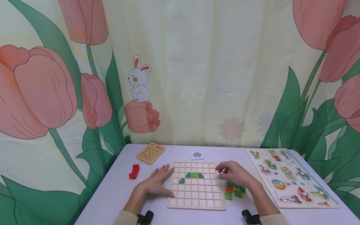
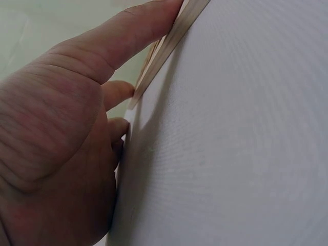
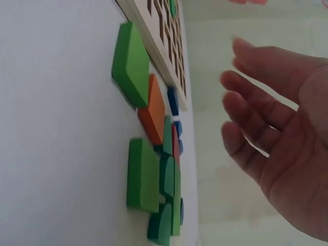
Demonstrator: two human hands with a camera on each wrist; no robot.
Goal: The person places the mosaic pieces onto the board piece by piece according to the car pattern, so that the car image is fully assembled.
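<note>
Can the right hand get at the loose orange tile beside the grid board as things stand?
Probably yes. The right hand hovers open just above the pile, holding nothing, and the orange tile lies on the table beside the grid board, its top uncovered.

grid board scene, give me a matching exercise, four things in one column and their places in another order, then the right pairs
Things:
1. red block
2. small card
3. animal peg puzzle
4. loose coloured tiles

Places:
A. far right side of the table
B. just right of the grid board, under the right hand
C. left of the left hand
D. behind the grid board's far edge

Pairs: 1-C, 2-D, 3-A, 4-B
</note>
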